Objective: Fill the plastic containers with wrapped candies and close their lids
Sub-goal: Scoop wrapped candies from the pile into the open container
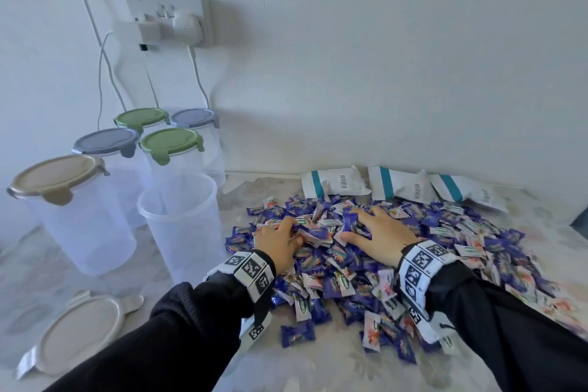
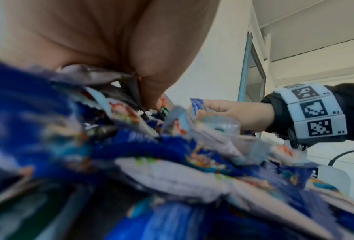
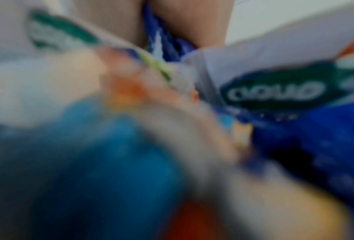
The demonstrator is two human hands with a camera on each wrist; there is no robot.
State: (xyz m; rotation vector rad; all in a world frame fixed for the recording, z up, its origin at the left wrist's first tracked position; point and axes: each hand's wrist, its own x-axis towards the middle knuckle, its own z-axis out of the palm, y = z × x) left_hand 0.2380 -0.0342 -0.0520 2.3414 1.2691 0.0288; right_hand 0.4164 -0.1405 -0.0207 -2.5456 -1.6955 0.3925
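Note:
A wide pile of wrapped candies in blue and white wrappers covers the right half of the table. My left hand digs into the pile's left side, its fingers curled round several candies. My right hand lies on the pile beside it, fingers bent over candies, and a blue one sticks up between them. The left wrist view shows the right hand gripping candies, a blue one against its fingers. An open clear container stands just left of the pile. Its beige lid lies near the front left. The right wrist view is blurred wrappers.
Several closed empty containers stand at the back left: one with a beige lid, two grey, two green. Three white bags with teal stripes lie against the wall. A wall socket hangs cables down behind the containers.

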